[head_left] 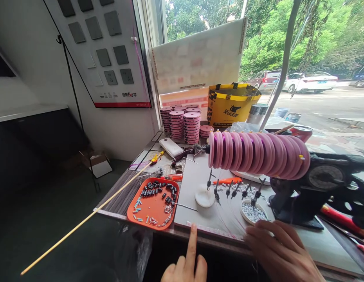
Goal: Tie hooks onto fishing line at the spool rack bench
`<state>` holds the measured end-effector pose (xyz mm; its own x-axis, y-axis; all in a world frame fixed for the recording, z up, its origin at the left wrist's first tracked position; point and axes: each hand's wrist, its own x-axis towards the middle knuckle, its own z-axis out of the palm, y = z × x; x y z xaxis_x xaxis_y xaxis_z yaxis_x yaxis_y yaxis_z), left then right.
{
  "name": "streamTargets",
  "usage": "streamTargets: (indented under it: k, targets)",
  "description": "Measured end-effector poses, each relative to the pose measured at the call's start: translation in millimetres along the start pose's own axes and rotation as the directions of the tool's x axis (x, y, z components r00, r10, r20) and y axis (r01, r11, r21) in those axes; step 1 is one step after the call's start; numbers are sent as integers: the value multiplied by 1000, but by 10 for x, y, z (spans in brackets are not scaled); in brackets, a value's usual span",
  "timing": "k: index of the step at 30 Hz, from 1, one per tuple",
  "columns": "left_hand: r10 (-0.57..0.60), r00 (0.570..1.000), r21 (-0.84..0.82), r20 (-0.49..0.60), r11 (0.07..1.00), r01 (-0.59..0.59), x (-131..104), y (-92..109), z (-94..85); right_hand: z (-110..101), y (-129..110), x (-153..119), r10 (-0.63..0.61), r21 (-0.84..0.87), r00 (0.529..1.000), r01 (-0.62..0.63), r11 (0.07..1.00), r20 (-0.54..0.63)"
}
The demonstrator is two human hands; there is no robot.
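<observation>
My left hand [185, 263] is at the table's front edge, index finger stretched up and the other fingers curled; nothing shows in it. To its right, my right hand [283, 248] has its fingers bent together just below a small round dish of pale beads [254, 211]. Thin lines run down towards its fingertips, but what they pinch is hidden. Above the hands, a row of pink spools [258, 153] sits on a black winding machine [325, 176]. Several small black clips [235, 190] hang below the spools on thin lines. A white round lid [204, 197] lies under them.
An orange tray [154, 221] holds small black, blue and silver parts. A long thin stick [91, 216] juts over the table's left edge. Behind stand stacked pink spools [191, 129], a white phone-like item [171, 147] and a yellow bag [229, 107]. Red-handled tools lie at right.
</observation>
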<state>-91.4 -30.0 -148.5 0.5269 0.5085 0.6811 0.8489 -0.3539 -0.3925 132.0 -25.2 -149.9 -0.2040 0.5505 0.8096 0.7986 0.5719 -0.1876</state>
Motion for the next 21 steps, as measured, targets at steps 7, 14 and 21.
streamTargets:
  k: [7, 14, 21]
  targets:
    - [2, 1000, -5, -2, 1000, -2, 13, 8, 2, -12, 18, -41, 19, 20, 999, -20, 1000, 29]
    - [-32, 999, -16, 14, 999, 32, -21, 48, 18, -7, 19, -38, 1, -11, 1000, -1, 1000, 4]
    - [-79, 997, 4, -1, 997, 79, -29, 110, 42, -27, 14, 8, -29, -23, 1000, 29, 999, 5]
